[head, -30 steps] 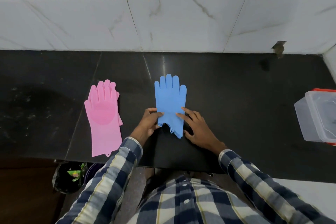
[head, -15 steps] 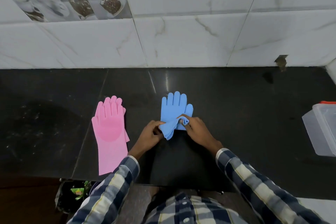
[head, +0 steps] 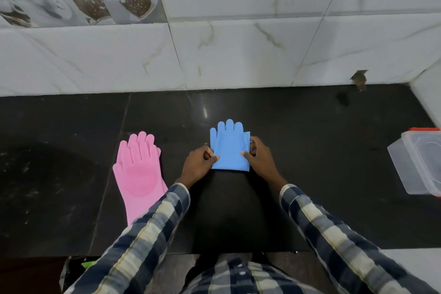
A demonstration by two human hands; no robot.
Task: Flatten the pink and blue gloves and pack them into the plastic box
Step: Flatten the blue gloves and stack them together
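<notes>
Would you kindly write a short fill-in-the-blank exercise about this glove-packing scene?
1. Both hands press on the ____ glove.
2. The pink glove lies to the person's ____ of it.
3. The plastic box holds ____ gloves so far.

Missing words: blue; left; no

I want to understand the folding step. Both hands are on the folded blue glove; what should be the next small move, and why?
Probably press the fold flat. The blue glove lies doubled over, with its cuff brought up toward its fingers, and the left hand and right hand pinch its two side edges. The plastic box waits far to the right, and the pink glove lies unfolded.
</notes>
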